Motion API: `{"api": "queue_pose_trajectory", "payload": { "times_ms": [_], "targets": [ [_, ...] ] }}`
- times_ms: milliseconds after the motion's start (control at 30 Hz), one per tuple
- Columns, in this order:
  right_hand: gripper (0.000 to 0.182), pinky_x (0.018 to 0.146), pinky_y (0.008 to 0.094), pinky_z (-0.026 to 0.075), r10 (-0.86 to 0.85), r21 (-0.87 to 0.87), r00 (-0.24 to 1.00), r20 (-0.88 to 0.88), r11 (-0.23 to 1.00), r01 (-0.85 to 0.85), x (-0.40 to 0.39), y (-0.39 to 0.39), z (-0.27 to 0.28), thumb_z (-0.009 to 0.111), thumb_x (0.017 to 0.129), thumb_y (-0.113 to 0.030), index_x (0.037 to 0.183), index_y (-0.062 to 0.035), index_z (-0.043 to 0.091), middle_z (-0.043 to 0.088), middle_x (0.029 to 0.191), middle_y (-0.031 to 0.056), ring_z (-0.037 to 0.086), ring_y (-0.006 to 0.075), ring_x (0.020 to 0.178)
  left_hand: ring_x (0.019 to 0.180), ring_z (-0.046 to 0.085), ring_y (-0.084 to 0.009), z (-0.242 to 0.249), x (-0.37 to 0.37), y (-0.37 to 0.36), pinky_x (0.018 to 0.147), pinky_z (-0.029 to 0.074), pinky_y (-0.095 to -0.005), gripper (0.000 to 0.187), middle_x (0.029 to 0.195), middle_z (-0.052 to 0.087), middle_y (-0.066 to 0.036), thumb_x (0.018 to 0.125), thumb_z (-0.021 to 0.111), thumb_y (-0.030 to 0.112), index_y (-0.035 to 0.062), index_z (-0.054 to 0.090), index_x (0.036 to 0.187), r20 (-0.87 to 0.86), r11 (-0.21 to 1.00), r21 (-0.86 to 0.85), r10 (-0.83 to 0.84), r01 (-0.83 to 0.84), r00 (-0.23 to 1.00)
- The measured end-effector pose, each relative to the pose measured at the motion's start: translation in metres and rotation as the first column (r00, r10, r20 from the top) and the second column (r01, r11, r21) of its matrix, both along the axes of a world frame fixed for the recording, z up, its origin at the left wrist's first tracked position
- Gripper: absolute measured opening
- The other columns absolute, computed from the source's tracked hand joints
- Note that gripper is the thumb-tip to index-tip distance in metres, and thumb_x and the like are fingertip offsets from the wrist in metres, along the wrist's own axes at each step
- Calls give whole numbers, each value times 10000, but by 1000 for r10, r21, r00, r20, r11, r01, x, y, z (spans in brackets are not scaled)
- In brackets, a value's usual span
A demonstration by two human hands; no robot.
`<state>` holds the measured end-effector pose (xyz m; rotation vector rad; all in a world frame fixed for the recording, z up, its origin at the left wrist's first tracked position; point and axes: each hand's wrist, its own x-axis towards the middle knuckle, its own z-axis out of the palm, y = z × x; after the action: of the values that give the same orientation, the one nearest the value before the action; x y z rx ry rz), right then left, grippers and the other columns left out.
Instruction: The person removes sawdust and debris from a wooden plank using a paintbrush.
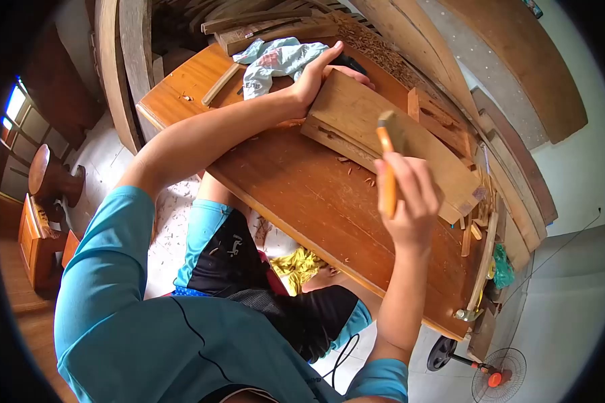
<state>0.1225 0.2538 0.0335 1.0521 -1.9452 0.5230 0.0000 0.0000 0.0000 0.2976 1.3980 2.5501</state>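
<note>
A long, thick wooden piece (363,111) lies slantwise on the brown wooden table (269,174), with a slot and grooves along its near side. My left hand (316,75) grips its far left end, thumb raised and fingers partly hidden behind the wood. In my closed right hand (410,195) is a brush (384,139) with an orange handle, its pale bristle end over the top face of the piece. Small wood shavings lie beside the piece's near edge.
A crumpled light-blue cloth (282,59) and a thin wooden strip (222,84) lie at the table's far left. Another slotted wooden piece (444,124) sits behind. Planks (410,33) and shavings (373,43) line the back; a fan (497,377) stands lower right.
</note>
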Motion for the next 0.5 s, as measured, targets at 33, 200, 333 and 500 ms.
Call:
{"api": "queue_pose_trajectory", "payload": {
  "times_ms": [33, 200, 333, 500],
  "targets": [
    [218, 633, 379, 558, 16, 49, 1000, -23, 999, -15, 1, -6, -3, 864, 930, -117, 1116, -69, 760, 651, 885, 40, 688, 236, 769, 1265, 709, -328, 0, 0, 0, 1173, 504, -442, 924, 1357, 756, -216, 1040, 440, 816, -25, 799, 1176, -5, 1000, 3, -6, 6, 1000],
    [269, 629, 372, 567, 122, 49, 992, 34, 991, -124, 8, -27, -12, 858, 947, -122, 1177, -68, 728, 671, 891, 46, 701, 228, 772, 1260, 709, -332, -1, -1, -5, 1165, 508, -445, 906, 1349, 759, -219, 1054, 432, 798, -22, 805, 1153, -33, 1000, -7, -20, 20, 999],
    [260, 662, 381, 603, 138, -133, 987, 89, 983, -125, 3, -21, -9, 854, 952, -49, 1177, -45, 724, 753, 968, 91, 741, 243, 785, 1260, 708, -331, -1, -1, -4, 1167, 506, -447, 903, 1353, 760, -212, 1056, 426, 797, -17, 807, 1151, -31, 1000, -15, -9, 9, 999],
    [223, 653, 371, 591, -47, -332, 991, 124, 939, 85, -9, 10, -7, 827, 982, -30, 1184, -35, 735, 773, 1013, 109, 725, 244, 784, 1271, 703, -333, -1, -1, -2, 1167, 507, -454, 897, 1362, 757, -210, 1057, 421, 797, -5, 810, 1151, -31, 1000, -14, -1, 0, 1000]
  ]
}}
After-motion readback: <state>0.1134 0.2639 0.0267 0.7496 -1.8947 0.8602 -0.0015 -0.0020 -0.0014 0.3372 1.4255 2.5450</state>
